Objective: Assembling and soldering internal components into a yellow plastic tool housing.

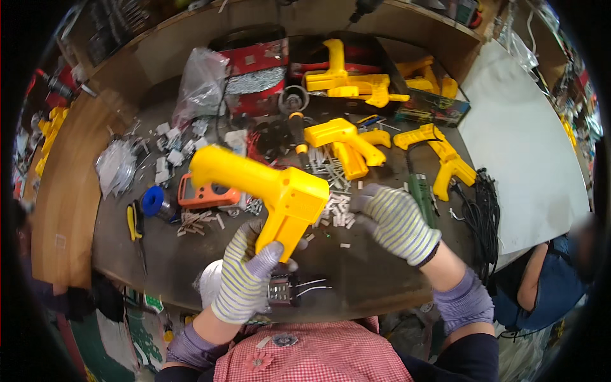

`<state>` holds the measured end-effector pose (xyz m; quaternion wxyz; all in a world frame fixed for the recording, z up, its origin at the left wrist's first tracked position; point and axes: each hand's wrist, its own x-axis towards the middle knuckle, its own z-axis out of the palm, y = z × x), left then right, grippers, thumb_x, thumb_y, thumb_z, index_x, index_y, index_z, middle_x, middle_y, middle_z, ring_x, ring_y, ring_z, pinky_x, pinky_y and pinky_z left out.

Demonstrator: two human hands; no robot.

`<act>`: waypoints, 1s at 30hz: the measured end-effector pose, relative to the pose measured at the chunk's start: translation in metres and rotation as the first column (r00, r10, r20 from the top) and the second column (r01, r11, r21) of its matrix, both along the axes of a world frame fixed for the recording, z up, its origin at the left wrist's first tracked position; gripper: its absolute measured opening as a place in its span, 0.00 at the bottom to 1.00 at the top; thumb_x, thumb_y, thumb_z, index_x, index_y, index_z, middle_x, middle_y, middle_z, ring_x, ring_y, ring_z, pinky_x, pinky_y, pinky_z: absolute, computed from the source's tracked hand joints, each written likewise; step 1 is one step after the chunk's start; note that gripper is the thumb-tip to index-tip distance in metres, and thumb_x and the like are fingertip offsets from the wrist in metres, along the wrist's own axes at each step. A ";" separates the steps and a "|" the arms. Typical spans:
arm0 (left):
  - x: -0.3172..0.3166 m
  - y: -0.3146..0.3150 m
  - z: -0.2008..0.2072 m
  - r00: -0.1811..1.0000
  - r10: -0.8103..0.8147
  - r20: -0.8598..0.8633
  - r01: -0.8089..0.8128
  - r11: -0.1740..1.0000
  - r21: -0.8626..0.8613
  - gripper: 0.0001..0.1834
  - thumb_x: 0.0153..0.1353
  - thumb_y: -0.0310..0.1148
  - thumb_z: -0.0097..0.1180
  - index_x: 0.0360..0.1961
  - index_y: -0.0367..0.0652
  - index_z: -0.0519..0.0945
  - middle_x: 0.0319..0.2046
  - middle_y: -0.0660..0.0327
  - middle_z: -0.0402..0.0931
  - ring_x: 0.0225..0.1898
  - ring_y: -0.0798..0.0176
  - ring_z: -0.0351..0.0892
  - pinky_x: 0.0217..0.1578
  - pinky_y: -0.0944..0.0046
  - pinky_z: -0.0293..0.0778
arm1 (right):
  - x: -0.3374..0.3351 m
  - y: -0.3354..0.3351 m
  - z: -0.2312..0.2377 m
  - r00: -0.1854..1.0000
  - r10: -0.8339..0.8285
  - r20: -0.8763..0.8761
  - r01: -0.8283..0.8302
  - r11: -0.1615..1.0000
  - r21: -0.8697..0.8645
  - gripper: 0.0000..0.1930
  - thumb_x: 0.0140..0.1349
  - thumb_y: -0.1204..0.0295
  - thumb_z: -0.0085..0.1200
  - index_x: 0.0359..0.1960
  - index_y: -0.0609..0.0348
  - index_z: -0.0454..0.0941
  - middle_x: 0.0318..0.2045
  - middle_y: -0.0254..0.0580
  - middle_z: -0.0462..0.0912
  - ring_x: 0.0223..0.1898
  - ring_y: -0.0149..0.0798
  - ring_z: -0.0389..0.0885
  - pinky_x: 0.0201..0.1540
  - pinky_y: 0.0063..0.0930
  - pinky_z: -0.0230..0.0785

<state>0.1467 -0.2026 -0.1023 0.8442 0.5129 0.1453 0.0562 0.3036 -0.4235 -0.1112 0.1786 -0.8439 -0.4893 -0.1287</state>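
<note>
My left hand (pixel 245 274), in a striped glove, grips a yellow gun-shaped plastic housing (pixel 280 197) above the table's front half, its long rounded end toward the left. To the right, my right hand (pixel 394 219), gloved alike, hovers near a pile of small white pieces (pixel 335 210). Its fingers are bent together; whatever they hold, if anything, is hidden. Just below the housing lies a small dark box-like part with two white wires (pixel 312 286). A green handled tool (pixel 420 194) lies beyond my right hand.
More yellow housings (pixel 344 137) lie mid-table, in boxes behind, and at right (pixel 445 156). An orange meter (pixel 207 194), blue spool (pixel 156 202), pliers (pixel 135 226) and screwdriver (pixel 297 130) lie about. Black cables (pixel 484 216) bundle at right. Another person's arm (pixel 533 280) shows at far right.
</note>
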 end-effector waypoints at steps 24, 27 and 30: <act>-0.029 0.037 -0.041 0.999 0.005 -0.045 -0.010 0.994 -0.104 0.31 0.55 0.22 0.69 0.59 0.37 0.70 0.49 0.56 0.80 0.51 0.64 0.80 0.52 0.65 0.78 | 0.039 0.043 -0.035 0.969 -0.243 0.032 0.244 0.939 -0.244 0.06 0.56 0.70 0.59 0.34 0.54 0.83 0.30 0.46 0.84 0.33 0.49 0.86 0.34 0.42 0.78; -0.031 0.037 -0.037 0.998 0.029 -0.050 -0.035 0.993 -0.114 0.29 0.55 0.23 0.69 0.58 0.36 0.71 0.49 0.55 0.80 0.50 0.64 0.81 0.52 0.65 0.78 | 0.041 0.064 -0.039 0.959 -0.234 0.162 0.285 0.803 -0.523 0.07 0.58 0.72 0.54 0.34 0.54 0.84 0.27 0.45 0.85 0.31 0.48 0.87 0.30 0.44 0.79; -0.034 0.038 -0.036 0.999 0.025 -0.032 -0.029 0.993 -0.113 0.28 0.55 0.24 0.69 0.57 0.35 0.72 0.49 0.55 0.80 0.49 0.64 0.81 0.51 0.65 0.78 | 0.046 0.072 -0.030 0.959 -0.208 0.193 0.283 0.754 -0.592 0.08 0.60 0.73 0.51 0.33 0.56 0.85 0.26 0.46 0.86 0.31 0.48 0.88 0.27 0.45 0.79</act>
